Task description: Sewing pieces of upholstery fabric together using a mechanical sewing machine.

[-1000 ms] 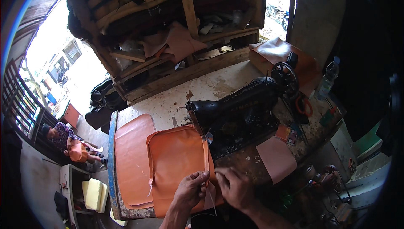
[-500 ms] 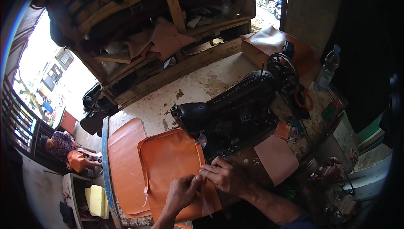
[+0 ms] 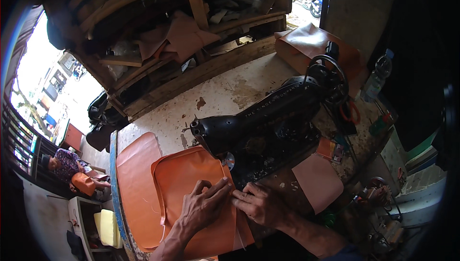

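A black sewing machine (image 3: 258,124) stands on the worktable, its needle end over the edge of an orange leather-like piece (image 3: 184,174). This piece has a raised, folded border and a narrow strip along its right edge. My left hand (image 3: 203,206) lies on it, fingers stretched toward the right edge just below the needle end. My right hand (image 3: 258,204) has its fingers bent and closed at that same edge, on the strip. A second flat orange sheet (image 3: 139,170) lies under the piece's left side, with loose thread ends on it.
Right of the machine lie a pinkish piece (image 3: 317,182), a small box (image 3: 329,150) and orange-handled scissors (image 3: 350,112). A plastic bottle (image 3: 378,76) and folded orange material (image 3: 318,50) stand farther back. Behind is a wooden shelf (image 3: 196,2) with scraps. Another person (image 3: 67,165) sits at far left.
My left hand has moved up along the piece, going from a pinch at the edge to stretched fingers. My right hand stays at the edge. The view has shifted slightly.
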The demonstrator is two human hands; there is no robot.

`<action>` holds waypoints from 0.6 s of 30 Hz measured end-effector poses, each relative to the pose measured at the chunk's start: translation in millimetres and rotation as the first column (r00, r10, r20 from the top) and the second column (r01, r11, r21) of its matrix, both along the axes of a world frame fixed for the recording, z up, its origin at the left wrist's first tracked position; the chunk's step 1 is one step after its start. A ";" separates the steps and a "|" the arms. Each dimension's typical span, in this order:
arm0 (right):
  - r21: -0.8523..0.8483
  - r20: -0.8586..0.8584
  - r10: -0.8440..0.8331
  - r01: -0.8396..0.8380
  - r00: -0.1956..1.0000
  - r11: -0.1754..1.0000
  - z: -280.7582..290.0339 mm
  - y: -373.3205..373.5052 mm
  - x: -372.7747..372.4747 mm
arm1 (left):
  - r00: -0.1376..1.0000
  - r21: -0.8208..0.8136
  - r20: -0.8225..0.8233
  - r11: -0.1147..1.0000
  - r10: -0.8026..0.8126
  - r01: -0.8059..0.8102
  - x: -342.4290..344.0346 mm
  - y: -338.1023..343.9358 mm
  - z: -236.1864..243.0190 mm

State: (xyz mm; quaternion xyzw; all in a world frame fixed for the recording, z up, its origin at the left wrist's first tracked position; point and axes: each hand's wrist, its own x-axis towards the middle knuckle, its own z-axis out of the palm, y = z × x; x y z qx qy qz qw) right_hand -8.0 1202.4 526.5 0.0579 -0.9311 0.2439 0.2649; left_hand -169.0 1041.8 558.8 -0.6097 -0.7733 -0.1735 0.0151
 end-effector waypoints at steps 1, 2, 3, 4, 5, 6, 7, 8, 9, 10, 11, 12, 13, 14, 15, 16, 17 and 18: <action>0.012 0.012 0.000 0.000 1.000 1.000 0.6 -0.3 0.6 | 1.000 0.013 -0.009 1.000 -0.005 0.005 0.2 -0.3 -0.9; 0.010 0.006 0.000 0.000 1.000 1.000 1.1 -0.4 1.1 | 1.000 0.023 -0.019 1.000 -0.004 0.005 -0.1 -0.5 -1.8; 0.000 0.015 -0.001 0.001 1.000 1.000 1.7 -0.3 1.6 | 1.000 0.026 -0.017 1.000 -0.004 0.004 -0.6 -0.8 -2.7; 0.006 0.005 0.003 -0.003 1.000 1.000 2.0 -0.4 2.3 | 1.000 0.029 -0.019 1.000 -0.006 0.006 -0.8 -1.6 -3.7; 0.019 -0.005 -0.003 0.003 1.000 1.000 2.2 0.0 2.4 | 1.000 0.027 -0.021 1.000 -0.009 0.010 -0.9 -2.3 -4.8; 0.022 -0.001 -0.005 0.005 1.000 1.000 2.2 0.3 2.5 | 1.000 0.032 -0.018 0.999 -0.010 0.011 -1.0 -3.5 -5.7; 0.032 -0.011 -0.010 0.010 1.000 0.999 2.0 0.5 2.2 | 0.999 0.027 -0.030 0.999 -0.018 0.019 -1.0 -4.6 -6.8; 0.031 0.005 -0.012 0.012 1.000 0.999 1.8 0.7 1.8 | 0.999 0.023 -0.042 0.999 -0.024 0.025 -1.3 -5.4 -8.2; 0.021 0.011 -0.008 0.008 1.000 1.000 1.9 0.5 1.8 | 0.999 0.024 -0.039 0.999 -0.023 0.024 -2.1 -5.9 -9.3; 0.029 0.022 -0.013 0.012 1.000 1.000 2.4 0.2 1.6 | 0.999 0.017 -0.034 0.999 -0.042 0.043 -3.2 -6.7 -10.2; 0.032 0.052 -0.014 0.012 0.999 0.999 3.8 -0.1 2.5 | 0.998 0.010 -0.028 0.998 -0.060 0.061 -3.8 -7.3 -11.0; 0.013 0.074 -0.021 0.020 0.997 1.000 5.9 -0.1 3.4 | 0.998 0.011 -0.027 0.998 -0.056 0.056 -3.5 -7.9 -11.8; 0.037 0.082 -0.011 0.008 0.997 0.999 9.0 0.8 4.3 | 0.998 0.002 -0.016 0.998 -0.059 0.059 -3.4 -8.4 -12.4; 0.046 0.102 -0.004 -0.001 0.995 0.999 12.9 2.7 5.2 | 0.998 -0.008 -0.004 0.998 -0.064 0.064 -2.9 -9.0 -12.9; 0.058 0.121 0.002 -0.009 0.993 0.998 17.0 6.1 3.8 | 0.998 -0.004 -0.004 0.998 -0.064 0.064 -1.8 -9.9 -13.3; 0.067 0.118 0.002 -0.010 0.993 0.998 21.3 12.2 0.9 | 0.998 -0.009 0.014 0.998 -0.064 0.064 -0.5 -10.6 -13.8; -0.084 0.218 0.056 -0.038 0.974 0.996 25.5 21.1 -4.4 | 0.997 -0.022 0.030 0.998 -0.064 0.065 0.6 -11.2 -14.3; -0.235 0.309 0.124 -0.051 0.943 0.971 29.1 30.9 -11.1 | 0.998 0.002 0.032 0.999 -0.055 0.055 1.5 -12.4 -14.6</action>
